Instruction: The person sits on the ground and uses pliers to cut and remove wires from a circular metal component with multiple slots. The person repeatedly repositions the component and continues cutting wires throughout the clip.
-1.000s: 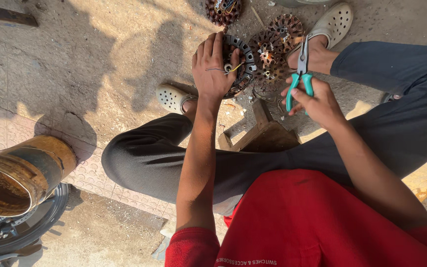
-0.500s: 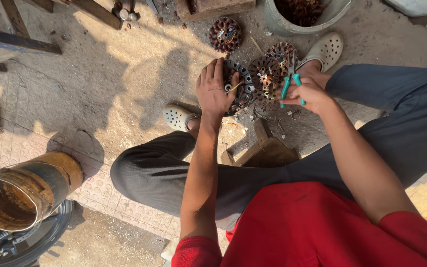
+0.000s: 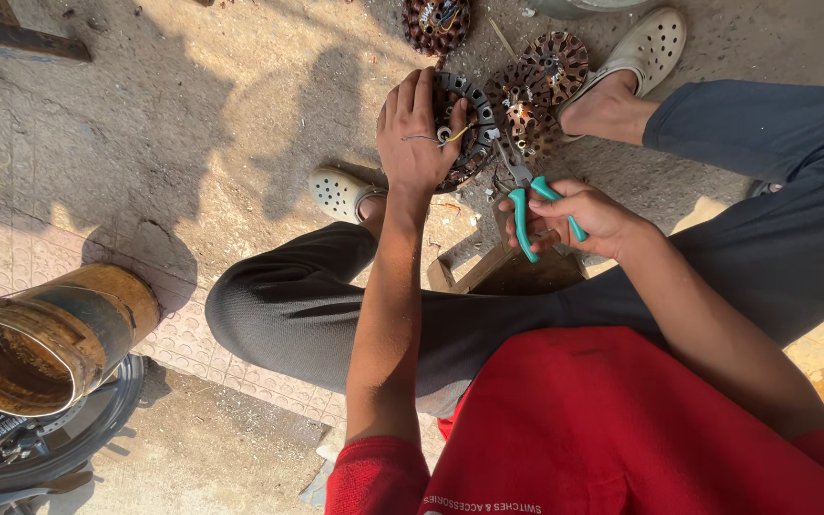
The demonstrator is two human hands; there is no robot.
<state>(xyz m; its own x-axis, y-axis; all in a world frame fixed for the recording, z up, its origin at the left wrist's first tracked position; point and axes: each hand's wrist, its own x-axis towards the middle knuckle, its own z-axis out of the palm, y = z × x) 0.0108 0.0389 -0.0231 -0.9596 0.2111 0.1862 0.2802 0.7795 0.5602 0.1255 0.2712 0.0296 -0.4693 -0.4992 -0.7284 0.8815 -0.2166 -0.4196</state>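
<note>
Holding: the left hand (image 3: 415,133) lies flat over a round motor stator (image 3: 469,119) on the ground, fingers spread across its rim, thumb beside the centre hole.
Tool: the right hand (image 3: 579,215) has its fingers wrapped around the teal handles of the pliers (image 3: 525,195); the metal nose points at the stator's edge.
Doing it well: judging from the grip, press the stator down firmly, bite close to the winding, and pull along the slot, not sideways.
Stator: dark laminated steel ring with slots, a thin yellow wire (image 3: 457,134) at its middle.
Neighbours: two more stators (image 3: 541,81), rusty brown with copper windings, touching it.
Ground: dusty, rough concrete (image 3: 193,114).
Elsewhere: a rusted cylindrical can (image 3: 45,334) at lower left, a pale perforated clog (image 3: 340,194).
</note>
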